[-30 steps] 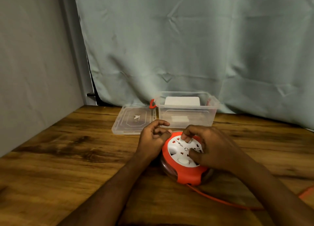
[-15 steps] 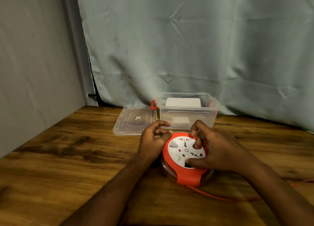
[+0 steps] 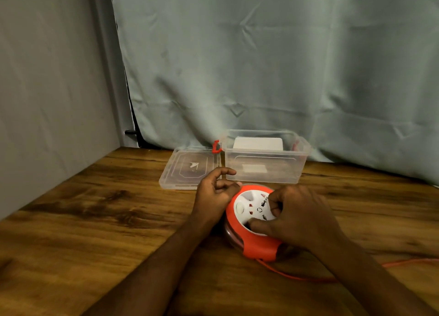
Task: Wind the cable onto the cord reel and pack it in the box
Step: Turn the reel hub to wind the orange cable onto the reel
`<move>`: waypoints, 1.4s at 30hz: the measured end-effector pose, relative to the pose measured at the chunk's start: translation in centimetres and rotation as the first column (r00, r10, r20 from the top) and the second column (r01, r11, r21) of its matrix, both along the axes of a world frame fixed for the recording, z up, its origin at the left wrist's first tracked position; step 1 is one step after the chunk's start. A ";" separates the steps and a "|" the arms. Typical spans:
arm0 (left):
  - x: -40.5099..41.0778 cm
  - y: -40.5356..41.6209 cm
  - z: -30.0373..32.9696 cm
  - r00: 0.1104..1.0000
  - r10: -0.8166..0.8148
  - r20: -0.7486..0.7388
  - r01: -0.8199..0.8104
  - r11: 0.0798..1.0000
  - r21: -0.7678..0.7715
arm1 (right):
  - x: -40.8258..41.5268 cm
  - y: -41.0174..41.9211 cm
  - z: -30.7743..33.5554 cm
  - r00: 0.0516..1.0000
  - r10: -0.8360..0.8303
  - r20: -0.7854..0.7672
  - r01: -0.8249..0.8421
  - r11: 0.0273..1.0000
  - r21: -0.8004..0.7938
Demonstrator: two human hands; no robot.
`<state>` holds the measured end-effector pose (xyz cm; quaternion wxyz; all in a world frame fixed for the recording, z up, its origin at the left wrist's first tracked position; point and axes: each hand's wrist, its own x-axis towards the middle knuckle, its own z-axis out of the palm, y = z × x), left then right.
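Round orange-and-white cord reel point(image 3: 247, 220) is gripped at its rim by left hand point(image 3: 215, 196); white hub is pinched by right hand point(image 3: 299, 217); orange cable point(image 3: 297, 276) trails across wooden counter point(image 3: 95, 220).

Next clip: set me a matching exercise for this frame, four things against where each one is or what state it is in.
Things:
1. cord reel
2. lid
3. box
4. cable

States:
A. open, standing by the curtain
B. trailing loose across the table to the right
C. lying flat, left of the box
D. held between both hands

Pairs: 1-D, 2-C, 3-A, 4-B
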<state>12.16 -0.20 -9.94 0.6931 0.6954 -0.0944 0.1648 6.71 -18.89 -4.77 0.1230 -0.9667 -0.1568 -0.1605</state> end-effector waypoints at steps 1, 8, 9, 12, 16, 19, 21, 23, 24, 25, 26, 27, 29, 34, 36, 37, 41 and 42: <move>0.0 -0.1 0.0 1.000 0.003 -0.001 -0.003 1.000 0.007 | 0.0 0.2 0.0 1.000 -0.004 0.003 0.004 1.000 0.025; -0.5 -0.4 0.3 1.000 -0.006 0.001 0.006 0.998 0.058 | -0.6 1.0 -0.1 0.999 -0.038 -0.016 0.039 0.997 0.061; -0.5 -0.4 0.3 1.000 -0.010 0.000 0.010 0.998 0.062 | -0.5 1.1 -0.1 0.999 -0.051 -0.013 0.052 0.996 0.070; -0.6 -0.5 0.4 1.000 -0.016 0.000 0.016 0.998 0.068 | -0.5 1.6 -0.7 0.995 -0.096 0.019 0.093 0.989 0.117; -0.6 -0.5 0.4 1.000 -0.008 0.003 0.008 0.998 0.066 | -0.5 2.5 -1.3 0.986 -0.153 0.068 0.144 0.982 0.125; -0.5 -0.5 0.2 1.000 -0.004 0.003 0.004 0.997 0.073 | -0.2 2.4 -1.5 0.985 -0.149 0.089 0.139 0.984 0.113; -0.4 -0.5 0.2 1.000 -0.006 0.005 0.006 0.998 0.065 | 0.0 1.8 -1.4 0.991 -0.094 0.091 0.082 0.988 0.134; -0.4 -0.5 0.3 1.000 -0.012 0.007 0.011 0.998 0.062 | 0.3 0.8 -0.9 0.995 -0.053 0.090 0.039 0.987 0.155; -0.4 -0.5 0.2 1.000 -0.013 0.003 0.013 0.998 0.064 | 0.5 0.3 -0.5 0.997 -0.020 0.080 0.007 0.987 0.161; -0.4 -0.5 0.2 1.000 -0.012 -0.001 0.012 0.998 0.066 | 0.7 -0.3 -0.1 0.998 0.024 0.053 -0.032 0.986 0.166; -0.4 -0.5 0.3 1.000 -0.009 -0.004 0.010 0.998 0.065 | 1.0 -0.9 0.3 0.997 0.079 0.012 -0.080 0.983 0.167; -0.3 -0.5 0.2 1.000 -0.007 -0.005 0.007 0.998 0.060 | 1.1 -1.5 0.7 0.990 0.128 -0.050 -0.120 0.982 0.145; -0.4 -0.4 0.2 1.000 -0.007 -0.001 0.007 0.999 0.053 | 1.3 -2.3 1.3 0.965 0.194 -0.176 -0.183 0.980 0.078; -0.3 -0.5 0.2 1.000 -0.012 0.002 0.012 0.999 0.046 | 1.0 -3.3 2.1 0.945 0.217 -0.244 -0.216 0.976 0.031; -0.3 -0.4 0.2 1.000 -0.015 0.001 0.015 0.999 0.040 | 1.0 -3.3 2.0 0.945 0.231 -0.233 -0.222 0.973 0.062; -0.3 -0.4 0.2 1.000 -0.016 0.000 0.016 0.999 0.041 | 1.0 -3.2 2.0 0.945 0.233 -0.230 -0.220 0.972 0.082; -0.3 -0.4 0.1 1.000 -0.005 -0.009 0.006 0.998 0.056 | 0.9 -3.0 1.7 0.962 0.205 -0.179 -0.197 0.979 0.061; -0.2 -0.4 0.0 1.000 -0.002 -0.008 0.002 0.998 0.056 | 0.8 -2.8 1.5 0.966 0.201 -0.164 -0.196 0.980 0.045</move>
